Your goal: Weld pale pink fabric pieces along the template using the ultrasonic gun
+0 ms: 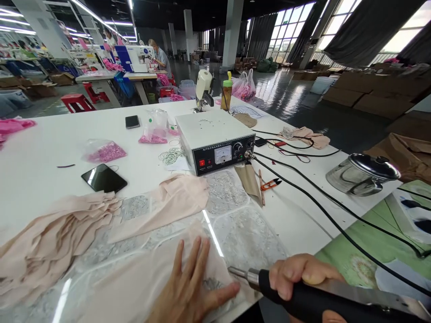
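Observation:
My left hand (190, 289) lies flat with fingers spread on a pale pink fabric piece (134, 287) at the table's near edge. My right hand (299, 273) is wrapped round the black handle of a handheld welding tool (303, 298), whose metal tip (240, 273) points left at the fabric beside my left thumb. A black cable (336, 226) runs from the tool to a white control box (217, 141) with a meter and knobs. More pink fabric lies ahead (168, 202), and a stack of pieces (43, 242) sits at the left.
A dark phone (104, 178), bags of pink beads (106, 151), orange snips (271, 183), a bottle (227, 92) and a steel pot (363, 175) sit on the white table (40, 148). A person works at a sewing machine (160, 56) far behind.

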Motion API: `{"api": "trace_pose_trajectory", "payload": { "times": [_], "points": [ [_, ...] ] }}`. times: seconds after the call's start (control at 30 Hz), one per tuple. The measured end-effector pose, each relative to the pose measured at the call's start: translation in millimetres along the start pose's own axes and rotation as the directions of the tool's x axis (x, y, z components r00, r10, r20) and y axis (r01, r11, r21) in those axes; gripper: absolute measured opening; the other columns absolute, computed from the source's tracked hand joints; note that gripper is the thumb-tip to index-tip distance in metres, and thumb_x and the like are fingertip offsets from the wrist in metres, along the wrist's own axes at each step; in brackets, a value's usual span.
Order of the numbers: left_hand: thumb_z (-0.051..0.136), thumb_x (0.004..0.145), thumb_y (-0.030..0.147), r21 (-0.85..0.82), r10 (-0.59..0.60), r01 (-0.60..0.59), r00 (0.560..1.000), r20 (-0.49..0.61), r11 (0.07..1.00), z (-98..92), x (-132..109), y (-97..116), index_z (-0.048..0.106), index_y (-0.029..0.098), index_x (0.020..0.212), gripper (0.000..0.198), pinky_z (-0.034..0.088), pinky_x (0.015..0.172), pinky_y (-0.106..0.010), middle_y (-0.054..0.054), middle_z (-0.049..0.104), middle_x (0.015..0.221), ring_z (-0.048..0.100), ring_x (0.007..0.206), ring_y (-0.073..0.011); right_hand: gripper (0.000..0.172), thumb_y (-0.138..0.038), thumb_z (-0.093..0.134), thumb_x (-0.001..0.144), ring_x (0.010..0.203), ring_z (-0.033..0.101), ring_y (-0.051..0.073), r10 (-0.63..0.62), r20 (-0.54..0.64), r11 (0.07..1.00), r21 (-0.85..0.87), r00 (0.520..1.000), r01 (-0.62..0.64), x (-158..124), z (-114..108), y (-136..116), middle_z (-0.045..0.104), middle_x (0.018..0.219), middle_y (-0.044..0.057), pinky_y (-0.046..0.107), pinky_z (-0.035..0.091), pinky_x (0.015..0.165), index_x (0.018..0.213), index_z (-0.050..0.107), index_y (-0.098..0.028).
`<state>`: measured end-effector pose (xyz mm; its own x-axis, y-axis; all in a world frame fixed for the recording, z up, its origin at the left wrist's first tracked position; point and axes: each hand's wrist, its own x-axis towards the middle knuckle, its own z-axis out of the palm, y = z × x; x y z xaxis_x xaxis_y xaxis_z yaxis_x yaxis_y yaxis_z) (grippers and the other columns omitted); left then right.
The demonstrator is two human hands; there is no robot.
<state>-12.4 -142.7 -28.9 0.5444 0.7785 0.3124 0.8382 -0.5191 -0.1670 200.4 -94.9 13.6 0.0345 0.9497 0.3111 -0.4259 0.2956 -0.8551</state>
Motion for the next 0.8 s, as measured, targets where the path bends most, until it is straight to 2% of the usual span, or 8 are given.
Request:
{"api": "trace_pose_trajectory", "payload": {
  "times": [0.1,0.2,0.3,0.47,0.8],
  "points": [
    [0.083,0.055,0.074,-0.024,0.014,-0.013,0.998,0.063,1.0,-3.9,1,1,0.018,0.047,0.155,0.122,0.021,0.107,-0.071,-0.02,0.03,0.159,0.036,0.139,-0.0491,0.021,-0.044,0.057,0.09,0.06,0.052,0.014,-0.065,-0.018,0.998,0.015,0.998,0.065,5,4,-2,0.051,0.083,0.001,0.033,0.052,0.056,0.099,0.058,-0.026],
    [0.087,0.035,0.076,-0.005,0.023,-0.023,0.996,0.083,1.0,-7.3,3,1,0.014,0.044,0.156,0.145,0.022,0.104,-0.073,-0.026,0.035,0.154,0.04,0.135,-0.0524,0.019,-0.04,0.056,0.089,0.062,0.055,0.015,-0.074,0.057,0.997,0.011,0.996,0.074,11,6,-3,0.054,0.083,0.002,0.035,0.054,0.057,0.099,0.06,-0.025],
    [0.087,0.034,0.077,-0.016,0.018,-0.018,0.998,0.053,1.0,-5.0,0,1,0.017,0.044,0.156,0.144,0.017,0.107,-0.073,-0.024,0.036,0.155,0.037,0.137,-0.0525,0.019,-0.04,0.055,0.089,0.06,0.057,0.016,-0.082,0.088,0.997,0.01,0.993,0.081,16,8,-1,0.055,0.083,0.002,0.036,0.055,0.055,0.1,0.061,-0.026],
    [0.088,0.037,0.075,-0.067,-0.01,0.016,0.997,0.082,0.998,5.4,-7,2,0.019,0.046,0.155,0.139,0.014,0.109,-0.074,-0.021,0.027,0.16,0.022,0.144,-0.052,0.016,-0.039,0.055,0.09,0.059,0.056,0.015,-0.083,0.065,0.996,-0.009,0.994,0.084,15,12,0,0.054,0.082,0.002,0.035,0.054,0.055,0.099,0.06,-0.027],
    [0.085,0.035,0.079,-0.051,-0.003,0.006,0.998,0.055,0.999,5.0,-3,3,0.02,0.044,0.155,0.141,0.014,0.107,-0.072,-0.027,0.033,0.155,0.024,0.144,-0.0523,0.017,-0.039,0.055,0.089,0.061,0.058,0.015,-0.056,0.1,0.998,0.009,0.993,0.055,14,7,1,0.055,0.085,0.002,0.035,0.054,0.057,0.1,0.06,-0.026]
  ]
}}
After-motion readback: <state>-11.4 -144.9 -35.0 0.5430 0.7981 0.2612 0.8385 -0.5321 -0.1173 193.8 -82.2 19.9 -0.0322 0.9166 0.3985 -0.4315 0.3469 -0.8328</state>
